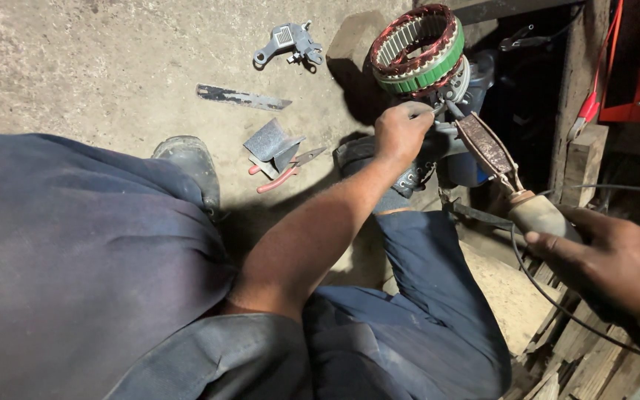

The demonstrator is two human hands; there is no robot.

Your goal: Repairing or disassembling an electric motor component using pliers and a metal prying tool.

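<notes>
My left hand [403,130] pinches the wire leads just under the stator [418,48], a ring of copper windings with a green band, steadying it on the housing so the joint stays put. My right hand [616,270] is closed around the handle of the soldering iron [509,174], angling its rusty head up toward those leads, cord trailing low. Red-handled pliers [284,174], a folded metal scrap [272,141], a hacksaw blade [242,96] and 1 small bracket [290,43] lie on the floor [98,67], within reach.

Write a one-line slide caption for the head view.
Left hand steadies wires beneath a green-ringed copper stator while the right hand holds a soldering iron to them.
</notes>
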